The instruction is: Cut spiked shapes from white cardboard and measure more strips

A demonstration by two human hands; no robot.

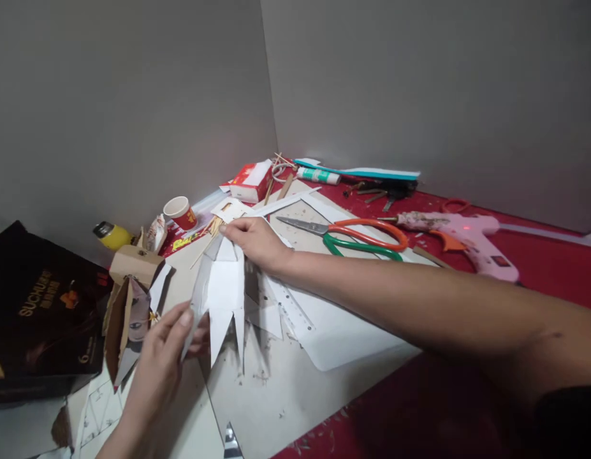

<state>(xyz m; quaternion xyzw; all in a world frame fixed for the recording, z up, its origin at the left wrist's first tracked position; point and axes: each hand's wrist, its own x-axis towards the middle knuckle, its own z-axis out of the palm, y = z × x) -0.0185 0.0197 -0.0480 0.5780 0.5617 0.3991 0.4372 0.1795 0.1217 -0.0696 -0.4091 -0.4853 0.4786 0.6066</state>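
Observation:
A folded white paper model (226,287) with pointed tabs hanging from its lower end is held up over the board. My right hand (252,239) pinches its top end between thumb and fingers. At its left side, my left hand (168,338) grips the lower part of a greyish flap, the thumb in front and the other fingers partly hidden behind. Scissors (343,234) with one orange and one green handle lie just right of my right hand. Under the model, a clear ruler (295,310) rests among white paper pieces.
A pink glue gun (460,233) with a red light lies at the right on the red tabletop (553,261). At the back are a red-and-white box (251,183), a glue tube (319,175) and a paper cup (180,213). Cut cardboard (132,268), a yellow bottle (114,236) and a dark box (41,306) stand left.

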